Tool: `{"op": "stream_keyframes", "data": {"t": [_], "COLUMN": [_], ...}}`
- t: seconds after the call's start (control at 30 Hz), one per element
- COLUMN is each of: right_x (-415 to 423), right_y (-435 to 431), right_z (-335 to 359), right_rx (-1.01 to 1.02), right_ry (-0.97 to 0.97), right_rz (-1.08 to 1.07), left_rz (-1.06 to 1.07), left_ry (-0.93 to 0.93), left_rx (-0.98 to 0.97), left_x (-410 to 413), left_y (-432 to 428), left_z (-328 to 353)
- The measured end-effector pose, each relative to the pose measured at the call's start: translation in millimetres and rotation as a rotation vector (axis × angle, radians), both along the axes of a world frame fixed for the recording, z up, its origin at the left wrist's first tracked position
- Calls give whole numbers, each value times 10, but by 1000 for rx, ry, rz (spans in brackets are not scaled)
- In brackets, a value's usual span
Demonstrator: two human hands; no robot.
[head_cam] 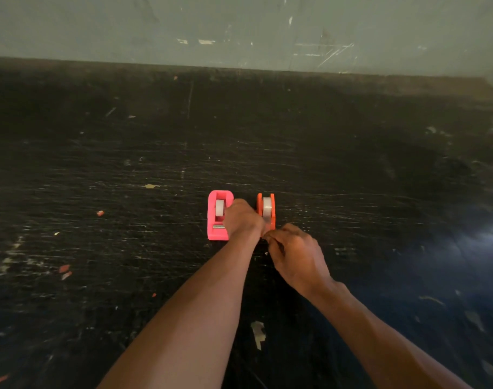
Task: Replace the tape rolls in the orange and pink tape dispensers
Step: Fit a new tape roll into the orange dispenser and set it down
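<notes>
A pink tape dispenser (215, 217) stands on the black table, with a whitish tape roll (219, 208) in its cradle. To its right stands an orange tape dispenser (271, 209) holding a clear tape roll (267, 206). My left hand (242, 220) lies between the two dispensers, fingers curled against the orange one's left side. At the orange dispenser's near end, my right hand (294, 252) has its fingertips pinched together. What they pinch is hidden.
The scratched black table (127, 164) ends at a grey-green wall (239, 29) at the back. Small scraps of paper and tape (258, 334) lie scattered on the surface, some reddish (64, 269) at the left.
</notes>
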State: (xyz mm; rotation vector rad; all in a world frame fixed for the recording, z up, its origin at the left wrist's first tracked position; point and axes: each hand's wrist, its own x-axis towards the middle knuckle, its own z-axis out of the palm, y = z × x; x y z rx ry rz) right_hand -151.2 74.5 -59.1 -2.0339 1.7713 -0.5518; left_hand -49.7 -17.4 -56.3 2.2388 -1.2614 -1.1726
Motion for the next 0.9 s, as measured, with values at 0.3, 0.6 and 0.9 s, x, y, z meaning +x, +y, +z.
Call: {"op": "stream_keyframes", "data": {"t": [0.3, 0.6, 0.9], "right_x": [15, 60, 91], "right_y": [54, -2, 34], "right_z": [-65, -122, -133], "right_rx": [-72, -138, -96], "right_ry": [119, 291, 280], "right_rz": [39, 44, -21], "left_rz": [-18, -28, -20], "left_ry": [-9, -8, 33], "left_rx": [-22, -14, -3], "left_x": [5, 12, 9], "left_y": [-1, -10, -12], "left_z": [-27, -23, -5]}}
